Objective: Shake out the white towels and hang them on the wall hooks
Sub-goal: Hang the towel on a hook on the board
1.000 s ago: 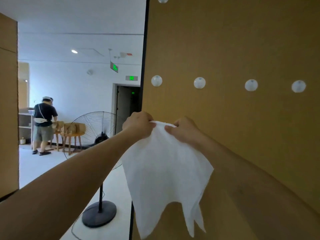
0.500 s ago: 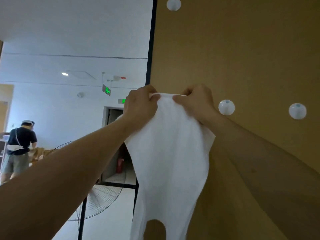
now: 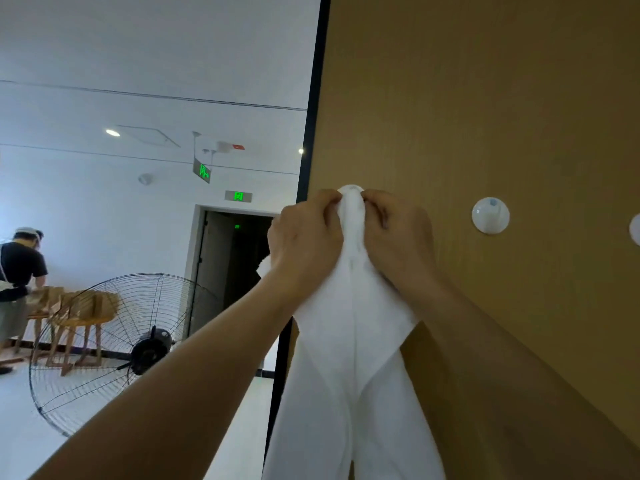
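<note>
left hand (image 3: 304, 244), right hand (image 3: 398, 237) pinching white towel (image 3: 349, 341)

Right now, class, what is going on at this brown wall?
A person is hanging a white towel on the brown wall. The left hand and the right hand pinch the towel's top edge on either side of a round white hook, whose top just shows above the cloth. The rest of the towel hangs down between the forearms. Another hook to the right is bare. In the background stand a floor fan and another person.
</note>
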